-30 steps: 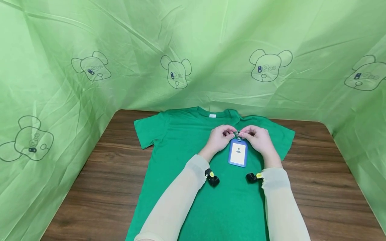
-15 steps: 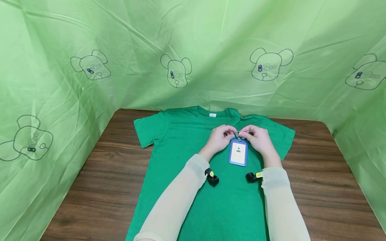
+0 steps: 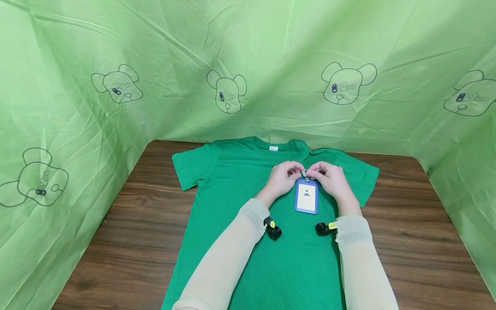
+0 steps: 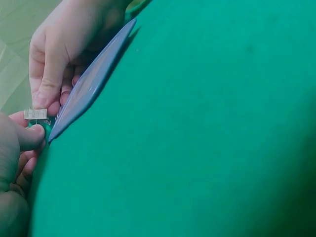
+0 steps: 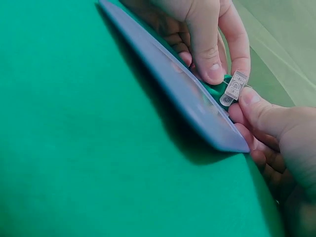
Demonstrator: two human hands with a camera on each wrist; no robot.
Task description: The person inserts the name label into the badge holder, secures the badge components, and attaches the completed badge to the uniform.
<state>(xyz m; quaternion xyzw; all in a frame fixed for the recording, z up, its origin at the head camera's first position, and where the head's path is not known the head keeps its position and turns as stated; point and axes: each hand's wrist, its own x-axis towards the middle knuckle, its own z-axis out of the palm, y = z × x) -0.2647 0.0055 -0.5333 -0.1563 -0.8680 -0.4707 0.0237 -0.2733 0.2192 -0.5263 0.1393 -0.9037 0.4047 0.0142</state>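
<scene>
A blue-framed ID badge (image 3: 306, 196) hangs over the chest of a green T-shirt (image 3: 248, 202). At its top is a small metal clip (image 5: 235, 85) with a thin pin, seen closest in the right wrist view. My left hand (image 3: 283, 177) pinches a small fold of the shirt fabric (image 5: 217, 90) beside the clip. My right hand (image 3: 329, 178) pinches the clip between thumb and finger, its other fingers near the badge's edge. In the left wrist view the badge (image 4: 91, 81) stands tilted off the cloth. Whether the pin passes through the fabric is hard to see.
The shirt lies spread on a brown wooden table (image 3: 410, 241), its collar (image 3: 273, 146) at the far side. Green curtains (image 3: 279, 43) printed with bear heads close in the back and both sides. A small black camera sits on each wrist.
Both hands stay nearly in place. The badge and its clip have shifted very slightly between the fingers.
</scene>
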